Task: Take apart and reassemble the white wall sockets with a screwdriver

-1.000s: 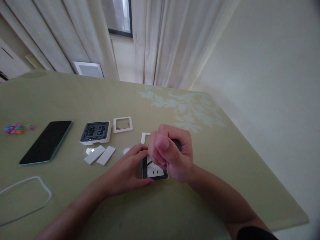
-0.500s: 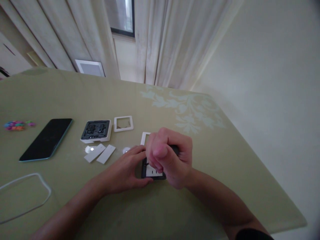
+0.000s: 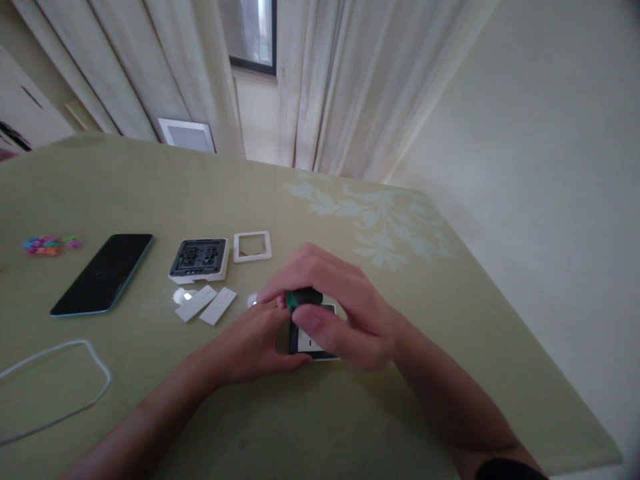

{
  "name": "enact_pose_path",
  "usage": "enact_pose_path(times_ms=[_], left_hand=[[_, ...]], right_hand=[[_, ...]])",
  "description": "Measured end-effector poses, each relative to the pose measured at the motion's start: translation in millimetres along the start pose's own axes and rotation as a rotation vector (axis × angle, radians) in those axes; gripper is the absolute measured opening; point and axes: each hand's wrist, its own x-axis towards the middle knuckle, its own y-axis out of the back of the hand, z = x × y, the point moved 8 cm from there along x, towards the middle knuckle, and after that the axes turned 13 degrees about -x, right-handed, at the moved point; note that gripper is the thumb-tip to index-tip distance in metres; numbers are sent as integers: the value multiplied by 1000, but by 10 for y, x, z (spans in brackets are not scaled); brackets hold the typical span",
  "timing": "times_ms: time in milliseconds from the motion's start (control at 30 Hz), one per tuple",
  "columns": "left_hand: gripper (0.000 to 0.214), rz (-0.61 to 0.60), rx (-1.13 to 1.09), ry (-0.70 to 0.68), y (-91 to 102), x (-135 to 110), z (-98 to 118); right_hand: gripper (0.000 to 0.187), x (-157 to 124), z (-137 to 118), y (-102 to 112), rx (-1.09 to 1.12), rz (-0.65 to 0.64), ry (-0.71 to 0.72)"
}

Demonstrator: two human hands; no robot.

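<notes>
Slotted panel (image 3: 306, 343), L fingers (image 3: 294, 362) alongside, R fingers (image 3: 313, 265) w/ grn-blk handle (image 3: 305, 298) above

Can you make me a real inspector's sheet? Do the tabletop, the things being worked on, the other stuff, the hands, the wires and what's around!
Surface: table greenish, with a pale leaf pattern.
Things at the hands: green-and-black handle; white slotted panel with dark edging, partly hidden.
Other stuff: black-screened device, dark-faced block, white frame, two white strips, colourful bits.
Left hand: at the panel's edge, thumb along its near side.
Right hand: curled around the handle.
Cables: white cable, looped at the person's left.
Surroundings: curtains, window, pale wall.
</notes>
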Motion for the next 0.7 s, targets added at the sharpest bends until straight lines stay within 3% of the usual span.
enact_pose_path(times_ms=[67,133,300,367,467,500,633,700], left_hand=[[37,-53,16,-9,-43,2,23],[42,-69,18,-29,-56,8,53],[48,-22,44,-63,-17,21,85],[41,-23,47,-55,-12,25,77],[40,-56,41,-43,-29,26,58],[41,-62,40,-44,-32,26,53],[44,-72,45,-39,-39,23,11],[49,-83,49,-25,-48,23,-18]], right_hand=[[24,-28,-57,31,-156,-34,143],[27,-77,-66,68,-317,15,214],[31,-169,-65,164,-432,192,199],[31,-157,-52,173,-367,139,148],[38,-146,-17,122,-251,-48,83],[40,-153,-6,132,-261,-60,73],[41,-195,-29,249,-490,100,127],[37,-198,-17,175,-472,24,136]])
